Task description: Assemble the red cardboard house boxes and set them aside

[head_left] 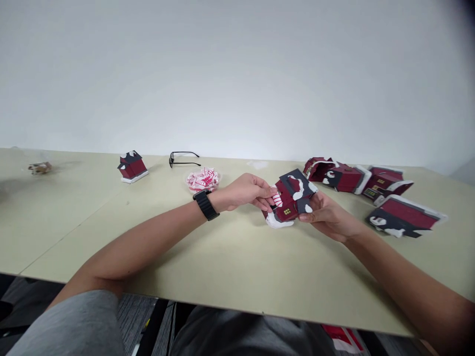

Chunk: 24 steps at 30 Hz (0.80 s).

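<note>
my left hand (248,192) is pinching a red-and-white striped candy (277,199) at the side of a little red house box (292,200), fingers mostly closed. my right hand (326,213) cups the box from underneath, just above the pale green table (230,262). more house boxes (371,190) lie far right, a candy bowl (203,179), one finished house (132,166) and glasses (183,159) far left. plain white wall (237,74) behind.
</note>
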Tool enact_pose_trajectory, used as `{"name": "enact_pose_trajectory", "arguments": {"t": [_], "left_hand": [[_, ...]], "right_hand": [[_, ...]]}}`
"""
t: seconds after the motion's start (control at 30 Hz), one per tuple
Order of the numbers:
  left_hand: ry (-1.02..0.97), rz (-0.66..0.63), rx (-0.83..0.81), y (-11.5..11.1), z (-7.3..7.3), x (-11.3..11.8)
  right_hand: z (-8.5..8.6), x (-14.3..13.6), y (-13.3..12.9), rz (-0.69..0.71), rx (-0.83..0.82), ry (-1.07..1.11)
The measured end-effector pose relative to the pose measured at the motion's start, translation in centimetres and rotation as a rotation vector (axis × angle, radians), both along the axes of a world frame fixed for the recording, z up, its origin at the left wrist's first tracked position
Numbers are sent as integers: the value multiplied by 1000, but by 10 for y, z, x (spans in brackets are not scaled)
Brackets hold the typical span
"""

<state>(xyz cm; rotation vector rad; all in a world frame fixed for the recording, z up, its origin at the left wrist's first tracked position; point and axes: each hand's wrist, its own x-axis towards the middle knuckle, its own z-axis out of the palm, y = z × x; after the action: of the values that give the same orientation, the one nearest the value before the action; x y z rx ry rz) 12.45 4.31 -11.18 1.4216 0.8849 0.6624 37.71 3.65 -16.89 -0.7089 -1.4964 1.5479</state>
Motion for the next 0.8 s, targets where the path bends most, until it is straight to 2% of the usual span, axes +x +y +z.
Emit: {"name": "enact_pose_trajectory", "arguments": {"t": [0.3, 0.5, 0.8], "left_hand": [[-59, -10, -28, 0, -3, 0], [-66, 15, 2, -4, -1, 2], [-59, 10, 44, -6, 1, 3]], "right_hand": [[0, 1, -1, -24, 23, -47], [2, 1, -3, -50, 68, -96], [1, 3, -4, -57, 44, -88]]}}
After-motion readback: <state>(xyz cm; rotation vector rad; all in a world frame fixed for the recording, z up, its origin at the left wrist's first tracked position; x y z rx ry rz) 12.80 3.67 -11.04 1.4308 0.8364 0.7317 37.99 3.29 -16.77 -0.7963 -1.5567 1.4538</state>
